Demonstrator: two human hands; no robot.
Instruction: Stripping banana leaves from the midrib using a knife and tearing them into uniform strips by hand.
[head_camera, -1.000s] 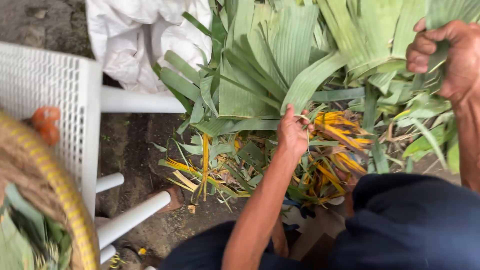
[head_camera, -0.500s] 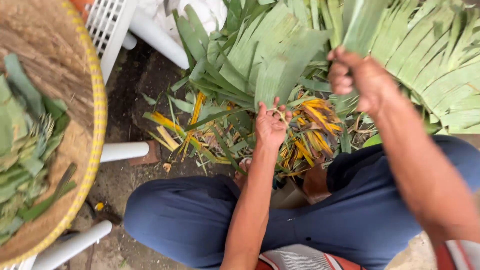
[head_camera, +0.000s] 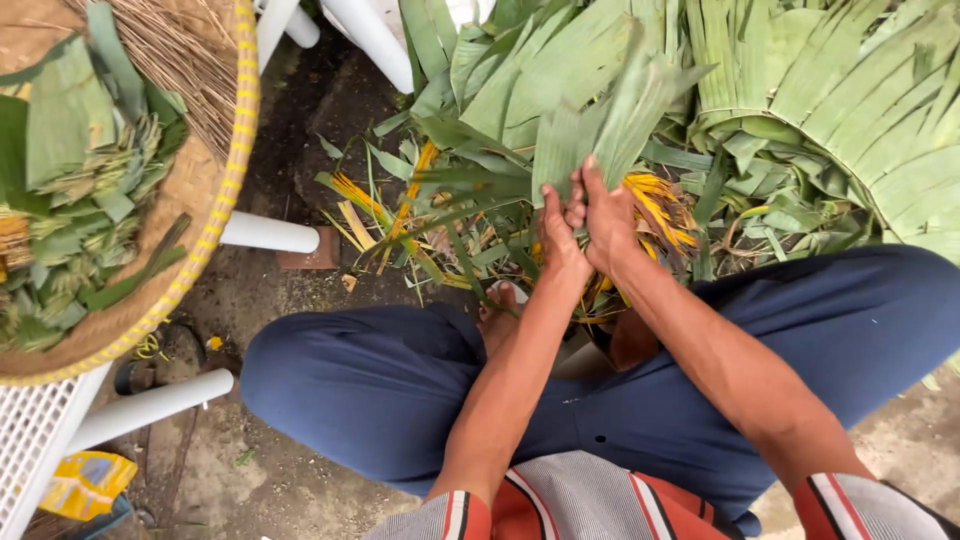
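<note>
Nearest the camera, striped sleeves (head_camera: 500, 510) and dark blue trousers (head_camera: 400, 390) are seen, the knees spread wide over bare ground (head_camera: 260, 470); a bare foot (head_camera: 497, 318) is tucked between the legs. Just past the knees, the left hand (head_camera: 558, 245) and the right hand (head_camera: 607, 222) are held side by side, touching; both are closed on one long green leaf strip (head_camera: 590, 130), which is pinched at its lower end and stands up and away from the body. It looks as if the strip is being gripped for folding or tearing; a firm, even pull by both hands would be called for next, or the strip may split crookedly. Under the hands, yellow and green leaf scraps (head_camera: 420, 215) are scattered on the ground. To the left, a round woven tray (head_camera: 215, 260) with a yellow rim is resting on white chair legs (head_camera: 268, 232); folded leaf pieces (head_camera: 80, 170) are piled in it. Farthest off, a big heap of broad green leaves (head_camera: 820, 100) is spread out.
</note>
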